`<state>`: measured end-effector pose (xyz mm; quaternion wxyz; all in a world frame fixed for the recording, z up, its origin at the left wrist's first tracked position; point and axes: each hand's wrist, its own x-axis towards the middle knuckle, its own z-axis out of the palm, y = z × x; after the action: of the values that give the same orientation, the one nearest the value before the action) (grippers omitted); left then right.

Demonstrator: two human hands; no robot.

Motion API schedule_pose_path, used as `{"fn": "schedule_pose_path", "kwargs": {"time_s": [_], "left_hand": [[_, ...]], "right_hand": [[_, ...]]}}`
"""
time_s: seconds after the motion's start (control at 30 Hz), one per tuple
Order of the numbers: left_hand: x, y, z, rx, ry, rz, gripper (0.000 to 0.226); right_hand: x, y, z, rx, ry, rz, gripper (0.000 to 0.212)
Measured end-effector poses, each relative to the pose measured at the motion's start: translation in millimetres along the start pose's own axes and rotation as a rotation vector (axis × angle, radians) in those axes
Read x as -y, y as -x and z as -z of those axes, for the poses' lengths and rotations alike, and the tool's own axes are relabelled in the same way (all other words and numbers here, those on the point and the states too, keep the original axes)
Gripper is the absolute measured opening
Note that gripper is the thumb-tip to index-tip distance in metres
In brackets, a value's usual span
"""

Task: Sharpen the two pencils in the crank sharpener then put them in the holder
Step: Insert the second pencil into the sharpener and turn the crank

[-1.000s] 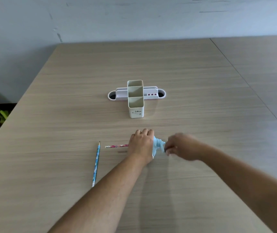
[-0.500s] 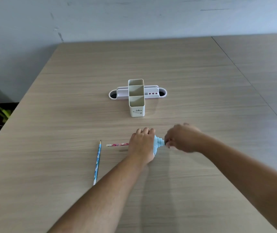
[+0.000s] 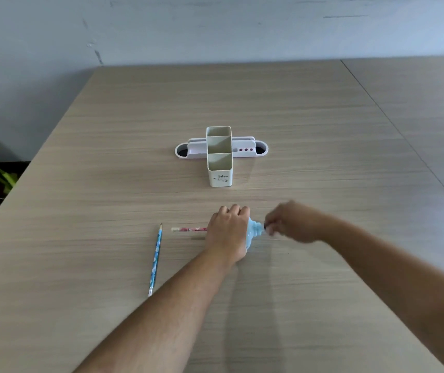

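Pale wood-grain table (image 3: pixel 296 117) carries a cream three-compartment holder (image 3: pixel 219 157) at twelve o'clock. Nearer, the left hand (image 3: pixel 227 232) clamps the light-blue crank sharpener (image 3: pixel 254 231), pink patterned pencil (image 3: pixel 188 229) protruding toward nine o'clock, while the blurred right hand (image 3: pixel 289 222) pinches the crank. First sharpening looks underway; next, withdraw it and feed the blue patterned pencil (image 3: pixel 155 261) lying at eight o'clock.

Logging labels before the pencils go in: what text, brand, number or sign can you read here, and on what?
Cream pencil holder, front face: a short dark print, roughly "idea", above a small pencil drawing; too small to confirm.
Pink pencil: patterned, no legible text.
Blue pencil: patterned, no legible text.
Blue crank sharpener: no visible markings.
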<state>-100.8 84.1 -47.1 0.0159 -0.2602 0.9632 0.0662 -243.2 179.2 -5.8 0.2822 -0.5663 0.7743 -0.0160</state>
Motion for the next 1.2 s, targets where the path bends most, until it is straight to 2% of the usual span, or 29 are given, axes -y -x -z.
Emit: {"fn": "schedule_pose_path", "kwargs": {"time_s": [0.07,0.13,0.2,0.27,0.33,0.37,0.43,0.53,0.6,0.67,0.77,0.8,0.9,0.97,1.0,1.1,1.2], "left_hand": [[0.8,0.1,1.2,0.018,0.001,-0.024,0.069],[0.6,-0.4,1.7,0.026,0.007,-0.012,0.069],[-1.1,-1.0,0.7,0.021,0.014,0.018,0.068],[-2.2,-2.1,-0.4,0.016,0.012,0.028,0.068],[-2.0,-1.3,-1.4,0.022,0.006,0.026,0.068],[-1.0,-1.0,-1.6,0.016,0.0,0.018,0.068],[0.3,0.4,-0.7,0.0,-0.001,0.001,0.068],[0.1,1.1,0.7,0.025,0.012,-0.009,0.071],[-1.2,0.2,1.4,0.028,0.015,0.013,0.071],[-2.6,-0.9,0.9,0.023,0.015,0.034,0.069],[-2.9,-0.7,-3.1,0.01,0.024,0.041,0.066],[-2.2,-0.6,-3.6,-0.002,0.022,0.035,0.065],[0.9,1.0,-4.1,-0.019,0.033,0.013,0.068],[1.2,1.1,-3.5,0.0,0.041,0.007,0.071],[0.4,1.0,-3.0,0.007,0.039,0.013,0.071],[-2.1,-0.1,-2.4,0.003,0.032,0.041,0.068],[-2.5,-0.5,-4.1,-0.003,0.041,0.047,0.067]], "right_hand": [[-5.6,-21.3,13.1,-0.14,-0.005,-0.098,0.018],[-4.1,-37.4,-3.1,-0.18,0.014,-0.223,0.02],[-0.8,-36.3,-38.8,-0.107,0.012,-0.26,0.023],[4.9,-14.0,-58.8,0.005,-0.021,-0.208,0.022],[6.4,11.2,-45.5,0.132,-0.108,-0.1,0.019],[5.3,15.0,-29.9,0.138,-0.107,-0.047,0.019],[0.6,5.1,0.0,0.004,-0.045,-0.014,0.019],[-2.7,-27.2,8.5,-0.173,0.084,-0.152,0.02],[1.7,-37.3,-19.5,-0.113,0.048,-0.232,0.023],[6.3,-24.2,-48.3,0.0,-0.054,-0.228,0.021],[6.4,12.5,-40.4,0.173,-0.204,-0.114,0.029],[5.2,16.5,-25.9,0.164,-0.224,-0.077,0.032],[2.1,-0.5,5.2,-0.105,-0.149,-0.051,0.022],[3.8,-19.4,-0.4,-0.269,-0.116,-0.178,0.018],[4.6,-26.3,-11.4,-0.281,-0.12,-0.247,0.019],[7.2,-24.1,-51.4,-0.098,-0.126,-0.289,0.021],[3.9,2.3,-59.4,0.077,-0.218,-0.205,0.024]]}}
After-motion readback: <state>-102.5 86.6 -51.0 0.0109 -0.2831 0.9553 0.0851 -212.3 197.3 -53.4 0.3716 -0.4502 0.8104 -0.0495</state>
